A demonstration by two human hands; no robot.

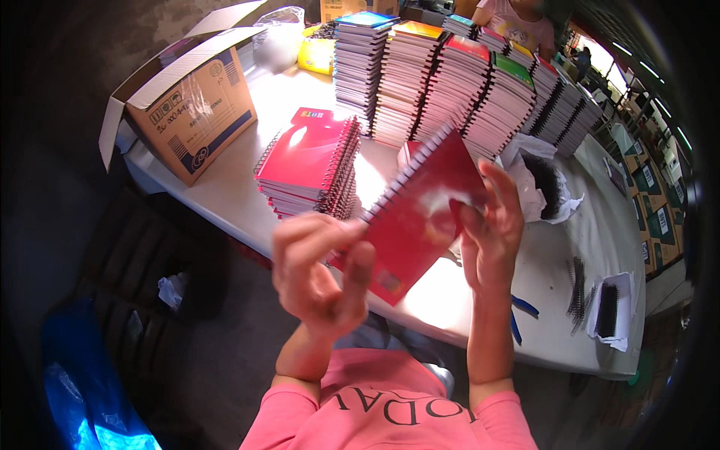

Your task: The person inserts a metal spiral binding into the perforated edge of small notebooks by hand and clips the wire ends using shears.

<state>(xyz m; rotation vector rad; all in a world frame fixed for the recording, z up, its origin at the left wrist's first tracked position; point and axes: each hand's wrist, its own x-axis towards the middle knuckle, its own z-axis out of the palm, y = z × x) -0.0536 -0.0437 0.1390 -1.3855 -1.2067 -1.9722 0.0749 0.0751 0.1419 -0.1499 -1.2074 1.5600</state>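
Note:
A red spiral notebook (431, 240) is held up, tilted, in front of me above the table's near edge. My left hand (319, 274) grips its coil-bound edge near the lower left corner. My right hand (495, 221) holds the opposite edge, the thumb on the glossy cover. Behind my left hand stands a stack of red spiral notebooks (307, 154). Partly hidden behind the held notebook is another small red-topped pile (407, 152). Pliers with blue handles (525, 306) lie on the table beside my right forearm.
Tall notebook stacks (409, 82) line the back of the white table (555, 255). An open cardboard box (195, 112) stands at left. Dark binding coils (576, 296) lie at right, near a coil-filled white box (611, 307) and white wrapping (525, 191). Another person (517, 22) is behind the stacks.

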